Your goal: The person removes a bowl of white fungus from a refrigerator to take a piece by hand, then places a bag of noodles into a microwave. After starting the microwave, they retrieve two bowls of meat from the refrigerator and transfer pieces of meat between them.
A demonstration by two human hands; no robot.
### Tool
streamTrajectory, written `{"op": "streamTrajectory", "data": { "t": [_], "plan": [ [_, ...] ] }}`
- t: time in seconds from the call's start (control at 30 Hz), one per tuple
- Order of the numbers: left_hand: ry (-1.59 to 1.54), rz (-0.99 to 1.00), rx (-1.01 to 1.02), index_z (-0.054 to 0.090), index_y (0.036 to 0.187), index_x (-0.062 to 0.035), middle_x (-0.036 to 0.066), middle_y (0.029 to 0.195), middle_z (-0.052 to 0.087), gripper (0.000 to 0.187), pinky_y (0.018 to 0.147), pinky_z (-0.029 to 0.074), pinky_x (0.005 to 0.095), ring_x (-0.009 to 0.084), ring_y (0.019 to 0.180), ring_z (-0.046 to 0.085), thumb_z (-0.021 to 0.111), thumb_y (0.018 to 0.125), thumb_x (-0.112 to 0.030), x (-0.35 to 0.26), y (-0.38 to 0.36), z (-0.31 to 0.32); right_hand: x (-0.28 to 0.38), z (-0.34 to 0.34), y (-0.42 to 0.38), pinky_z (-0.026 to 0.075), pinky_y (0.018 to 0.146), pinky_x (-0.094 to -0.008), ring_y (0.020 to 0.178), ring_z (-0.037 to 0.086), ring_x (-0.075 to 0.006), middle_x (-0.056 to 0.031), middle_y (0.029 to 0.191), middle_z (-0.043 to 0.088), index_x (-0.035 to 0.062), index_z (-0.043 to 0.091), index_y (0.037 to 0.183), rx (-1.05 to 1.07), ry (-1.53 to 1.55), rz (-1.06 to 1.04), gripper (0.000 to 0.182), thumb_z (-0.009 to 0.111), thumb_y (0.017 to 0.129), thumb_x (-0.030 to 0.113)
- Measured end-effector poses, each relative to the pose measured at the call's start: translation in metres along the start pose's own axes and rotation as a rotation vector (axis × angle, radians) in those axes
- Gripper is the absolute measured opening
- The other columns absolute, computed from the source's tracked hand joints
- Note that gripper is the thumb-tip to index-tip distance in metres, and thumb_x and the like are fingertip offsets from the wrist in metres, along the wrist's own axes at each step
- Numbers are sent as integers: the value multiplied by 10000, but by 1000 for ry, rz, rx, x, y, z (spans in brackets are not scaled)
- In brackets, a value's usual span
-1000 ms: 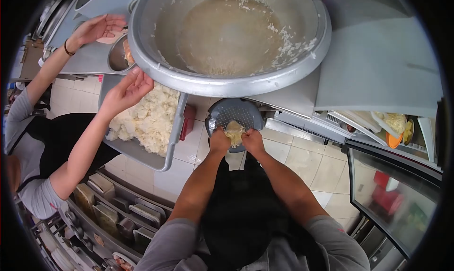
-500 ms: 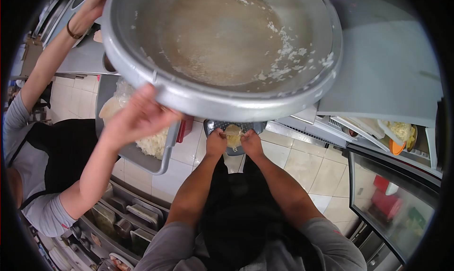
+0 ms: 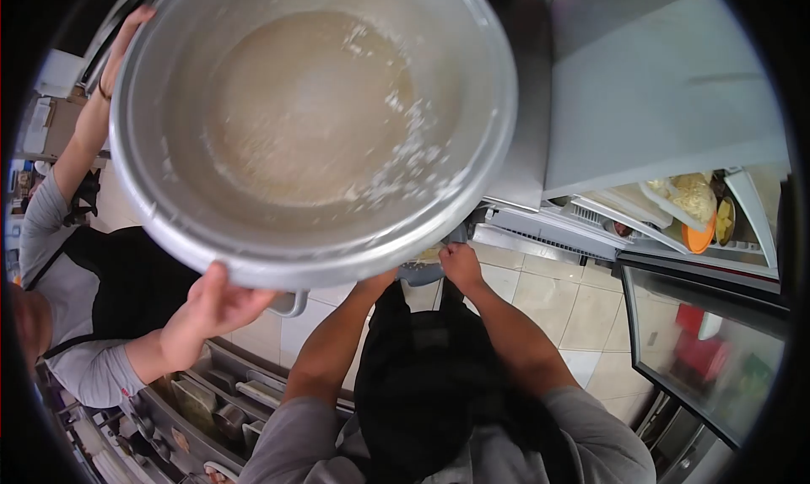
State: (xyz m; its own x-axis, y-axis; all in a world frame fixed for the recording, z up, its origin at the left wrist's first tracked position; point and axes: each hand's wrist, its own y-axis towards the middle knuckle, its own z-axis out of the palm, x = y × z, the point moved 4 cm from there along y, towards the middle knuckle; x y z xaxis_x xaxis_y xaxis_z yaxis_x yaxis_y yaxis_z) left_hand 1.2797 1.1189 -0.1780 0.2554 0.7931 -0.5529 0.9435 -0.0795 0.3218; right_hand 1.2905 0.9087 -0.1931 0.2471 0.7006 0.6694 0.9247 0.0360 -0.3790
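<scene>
My right hand (image 3: 461, 268) is closed low in front of my apron, at the edge of a dark grey container (image 3: 422, 275). What its fingers grip is too small to make out. My left hand (image 3: 378, 285) is beside it, its fingers hidden under the rim of a large metal pot (image 3: 316, 269). A bit of pale yellow food (image 3: 430, 254) shows between my hands. Another person holds the pot tilted toward me, with one hand (image 3: 224, 305) at the near rim and the other (image 3: 137, 21) at the far left. White rice grains (image 3: 413, 151) cling inside it.
An open fridge with a glass door (image 3: 700, 349) stands on the right, with an orange lid (image 3: 699, 235) and food trays inside. A grey counter (image 3: 658, 104) is above it. Behind the other person's arm is a rack of metal food pans (image 3: 219, 391). The floor is tiled (image 3: 548, 307).
The other person has moved the pot left and nearer, showing more of its inside. It now covers my left hand's fingers and most of the rice tub. My hands remain low in front.
</scene>
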Motion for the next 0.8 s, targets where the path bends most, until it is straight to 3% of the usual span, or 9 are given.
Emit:
{"op": "streamTrajectory", "data": {
  "t": [0.2, 0.27, 0.37, 0.47, 0.5, 0.6, 0.67, 0.73, 0.8],
  "plan": [
    [-136, -276, 313, 560, 805, -25, 163, 709, 614, 107, 605, 477, 392, 287, 631, 617, 574, 867, -111, -47, 17, -34, 34, -76, -26, 506, 706, -457, 789, 621, -430, -262, 793, 622, 8, 658, 815, -50, 51, -131, 239, 546, 829, 218],
    [-419, -404, 314, 552, 804, -19, 101, 648, 589, 143, 556, 472, 332, 172, 577, 595, 592, 894, -122, -95, 36, -70, 52, -112, -47, 498, 656, -464, 707, 657, -373, -208, 823, 680, 21, 654, 909, 99, 50, -280, 217, 603, 837, 219],
    [-884, -561, 368, 581, 845, -16, 37, 681, 601, 115, 546, 486, 275, 83, 573, 579, 619, 900, -109, -158, 65, -115, 91, -176, -96, 508, 754, -419, 932, 654, -273, -153, 1028, 668, 16, 537, 1201, 184, 347, -278, 482, 719, 808, 228],
    [-1063, -420, 368, 563, 828, -22, 10, 725, 602, 132, 595, 487, 241, 78, 674, 598, 616, 917, -105, -222, 102, -155, 142, -194, -111, 491, 861, -388, 1103, 601, -259, -178, 1089, 638, 3, 498, 1243, 75, 221, -611, 570, 747, 784, 234],
    [-1012, -337, 377, 568, 838, -17, 12, 741, 608, 129, 613, 491, 243, 78, 686, 597, 620, 916, -105, -240, 116, -174, 164, -190, -107, 494, 841, -398, 1032, 623, -252, -194, 1037, 644, 8, 538, 1169, 231, 290, -572, 457, 718, 789, 187],
    [-856, -141, 336, 592, 870, -8, 29, 822, 629, 105, 664, 489, 242, 81, 708, 591, 648, 893, -94, -271, 155, -230, 186, -202, -56, 496, 765, -353, 831, 624, -204, -129, 885, 647, 22, 589, 986, -27, 294, -556, 206, 647, 817, 124],
    [-804, 190, -7, 597, 927, -15, 40, 895, 612, 114, 693, 485, 241, 90, 756, 586, 669, 859, -70, -278, 175, -285, 250, -256, -45, 488, 696, -321, 809, 612, -158, -110, 866, 638, 8, 581, 967, -92, 527, -666, 187, 637, 811, 93],
    [-881, 198, -100, 583, 984, -7, 56, 934, 578, 164, 735, 482, 246, 106, 827, 572, 655, 837, -19, -260, 182, -320, 325, -313, -43, 482, 650, -305, 786, 615, -164, -107, 852, 628, 4, 589, 956, -863, -449, -1144, 163, 605, 804, 59],
    [-832, 274, -410, 591, 1006, 0, 94, 978, 581, 213, 722, 489, 267, 144, 782, 569, 668, 808, 11, -235, 188, -358, 405, -370, -40, 498, 697, -374, 795, 610, -304, -146, 906, 635, 22, 614, 1015, -768, 311, -1081, 199, 554, 827, 49]
  ]
}}
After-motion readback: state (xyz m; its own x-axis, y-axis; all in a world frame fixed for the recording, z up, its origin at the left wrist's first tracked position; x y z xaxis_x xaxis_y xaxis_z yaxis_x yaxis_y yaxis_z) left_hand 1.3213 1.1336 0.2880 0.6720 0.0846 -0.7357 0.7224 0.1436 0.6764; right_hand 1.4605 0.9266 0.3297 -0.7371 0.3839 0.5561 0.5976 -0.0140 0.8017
